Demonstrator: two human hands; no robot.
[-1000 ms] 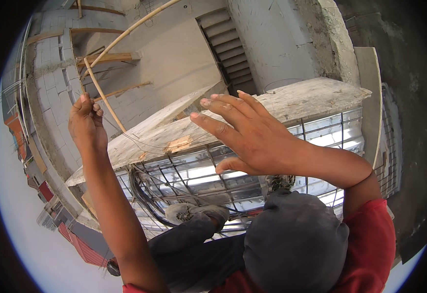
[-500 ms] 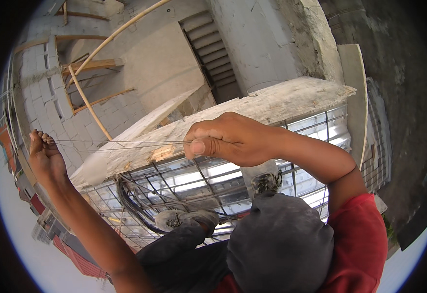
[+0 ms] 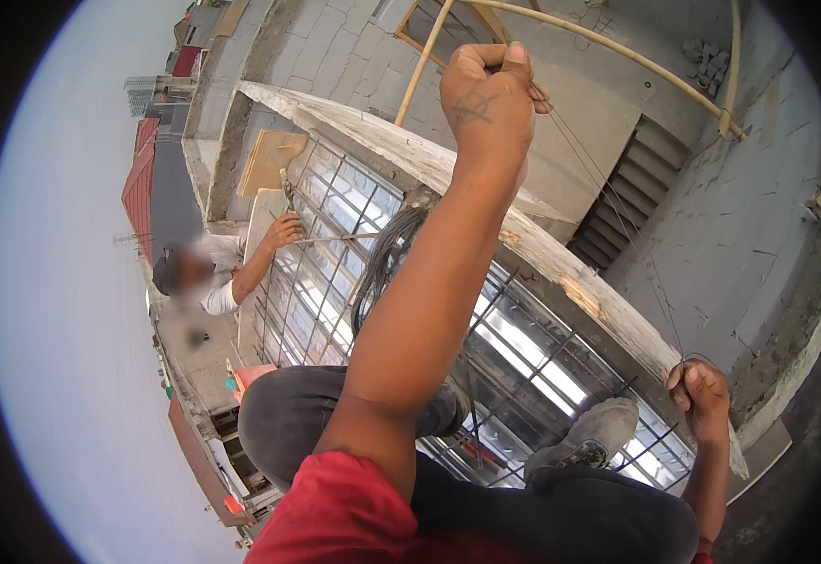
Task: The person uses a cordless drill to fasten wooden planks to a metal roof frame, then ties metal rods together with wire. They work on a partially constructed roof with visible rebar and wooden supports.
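My left hand (image 3: 491, 108) is raised at the upper middle, its fingers closed on one end of a thin wire (image 3: 628, 226). The wire looks doubled and runs down to the right. My right hand (image 3: 703, 397) is at the lower right, just by the edge of the long pale board (image 3: 561, 273), with thumb and fingers pinching the wire's other end. Beneath my left forearm hangs a bundle of dark tie wires (image 3: 393, 254), partly hidden by the arm.
A rebar grid (image 3: 532, 338) lies over shiny metal decking, with my dusty boot (image 3: 600, 430) on it. At the left a co-worker's hand (image 3: 285, 230) is by the grid. Beyond the board, a drop leads to stairs (image 3: 631, 183); bamboo poles (image 3: 608, 42) cross above.
The view has swung to the left, bringing the co-worker into sight. My left hand is now up and ahead, my right hand lower at the right; both keep hold of the wire.
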